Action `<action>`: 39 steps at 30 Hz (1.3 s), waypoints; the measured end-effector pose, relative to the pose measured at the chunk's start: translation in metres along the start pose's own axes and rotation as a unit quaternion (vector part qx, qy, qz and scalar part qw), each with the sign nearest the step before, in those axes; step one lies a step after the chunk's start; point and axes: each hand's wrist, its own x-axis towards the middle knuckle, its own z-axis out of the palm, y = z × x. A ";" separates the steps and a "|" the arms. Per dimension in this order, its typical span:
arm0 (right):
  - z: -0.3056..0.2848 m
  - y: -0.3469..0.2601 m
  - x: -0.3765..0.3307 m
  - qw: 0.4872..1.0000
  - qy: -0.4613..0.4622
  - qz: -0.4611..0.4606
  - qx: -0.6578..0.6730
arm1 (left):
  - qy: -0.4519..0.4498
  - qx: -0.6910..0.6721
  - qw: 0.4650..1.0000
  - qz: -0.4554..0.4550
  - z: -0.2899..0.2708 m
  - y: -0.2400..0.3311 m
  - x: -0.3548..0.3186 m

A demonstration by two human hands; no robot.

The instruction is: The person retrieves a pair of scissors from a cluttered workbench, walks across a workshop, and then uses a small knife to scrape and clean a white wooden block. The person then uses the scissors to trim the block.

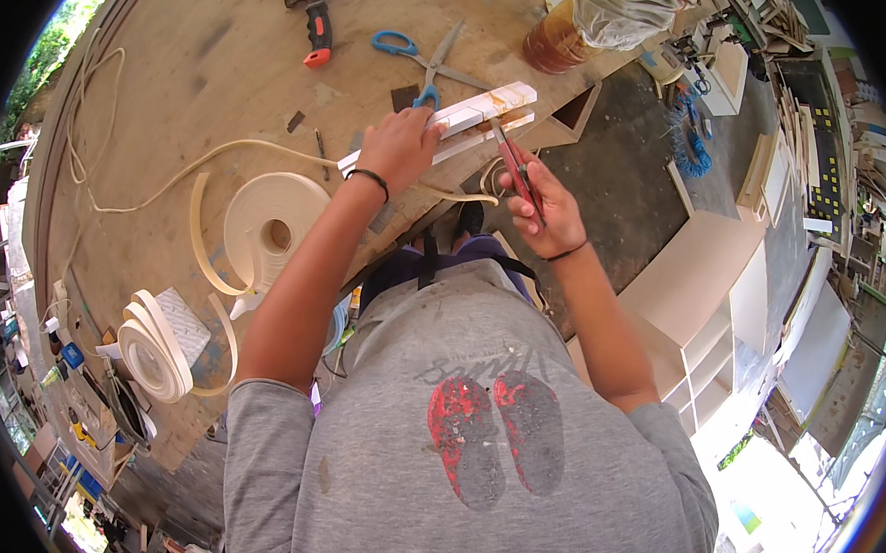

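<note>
My left hand (401,150) is closed on a long, narrow white board piece (507,97) at the table's near edge. Yellow-brown smears mark its right end, and a second white edge shows just below the upper one. In my right hand (543,203) is a red-handled utility knife (521,175), its metal tip pointing up against the lower white edge. Blue-handled scissors (436,65) lie spread just beyond my left hand.
A hammer (318,28) lies at the far side of the wooden table (223,98). Rolls of pale edge banding (264,211) sit at left. A cloth-topped jar of amber liquid (558,42) stands back right. A white cabinet (699,293) is to my right.
</note>
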 end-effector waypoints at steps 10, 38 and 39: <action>0.025 -0.036 -0.004 0.920 0.056 0.037 -0.385 | 0.042 0.027 0.999 0.007 0.006 0.007 -0.008; 0.027 0.051 0.003 0.993 0.070 -0.086 -0.028 | 0.034 0.040 0.998 0.018 0.007 0.008 -0.011; 0.027 0.052 0.003 0.993 0.068 -0.090 -0.019 | 0.041 0.038 0.998 0.019 0.008 0.007 -0.010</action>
